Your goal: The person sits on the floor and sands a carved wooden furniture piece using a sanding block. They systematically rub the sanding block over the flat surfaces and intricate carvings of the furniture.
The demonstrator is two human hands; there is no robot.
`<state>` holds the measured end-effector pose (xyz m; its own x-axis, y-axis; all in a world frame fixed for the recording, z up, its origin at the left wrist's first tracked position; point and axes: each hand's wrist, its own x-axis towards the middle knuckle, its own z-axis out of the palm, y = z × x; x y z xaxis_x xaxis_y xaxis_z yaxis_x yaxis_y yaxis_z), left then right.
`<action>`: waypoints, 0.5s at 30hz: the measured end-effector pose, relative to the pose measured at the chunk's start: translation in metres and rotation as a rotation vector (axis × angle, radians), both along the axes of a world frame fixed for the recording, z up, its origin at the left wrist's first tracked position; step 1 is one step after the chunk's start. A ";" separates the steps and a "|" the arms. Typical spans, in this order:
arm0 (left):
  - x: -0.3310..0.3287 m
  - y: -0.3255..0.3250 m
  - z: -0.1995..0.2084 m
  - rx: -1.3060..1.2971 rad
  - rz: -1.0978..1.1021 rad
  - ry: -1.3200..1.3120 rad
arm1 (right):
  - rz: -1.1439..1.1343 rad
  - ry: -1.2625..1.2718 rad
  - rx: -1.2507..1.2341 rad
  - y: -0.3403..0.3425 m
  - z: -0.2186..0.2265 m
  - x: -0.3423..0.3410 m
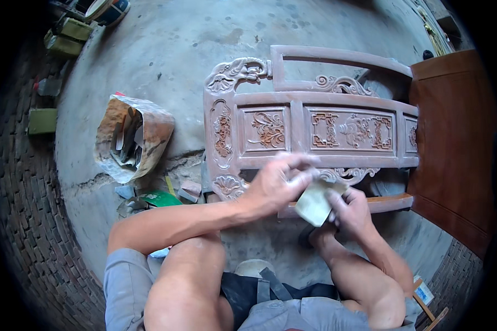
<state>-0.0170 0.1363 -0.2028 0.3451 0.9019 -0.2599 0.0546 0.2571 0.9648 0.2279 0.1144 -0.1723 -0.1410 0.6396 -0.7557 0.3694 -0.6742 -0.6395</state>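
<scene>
A pale yellow-green piece of sandpaper (313, 203) is pinched in my right hand (350, 212), the thumb lying across its face. My left hand (279, 185) is close to the sheet's upper left edge. Its fingers are blurred, but thumb and forefinger look apart with nothing visible between them; whether the thumb touches the sheet I cannot tell. Both hands are over the lower edge of a carved wooden furniture panel (326, 99), coated in pale dust, with reddish-brown floral and scroll carving in its recesses.
An open sack (163, 118) with scraps and tools stands to the left. Near it lie a green piece (159, 198) and a small pinkish block (190, 191). A smooth brown wooden board (455, 143) adjoins the panel's right end. Far left are a bucket (111, 12) and green containers (42, 121).
</scene>
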 end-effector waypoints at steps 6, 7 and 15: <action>0.001 0.001 -0.003 -0.534 -0.256 -0.335 | 0.090 0.086 0.174 -0.006 -0.013 -0.007; -0.001 0.004 0.005 -0.553 -0.319 -0.167 | 0.191 0.072 0.246 -0.006 -0.014 -0.005; 0.002 0.003 0.000 -0.732 -0.181 -0.437 | 0.175 0.184 0.029 0.001 0.004 -0.008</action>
<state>-0.0154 0.1390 -0.2031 0.6710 0.4816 -0.5637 -0.1824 0.8442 0.5041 0.2199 0.1156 -0.1682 -0.3851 0.6142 -0.6888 0.3542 -0.5908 -0.7249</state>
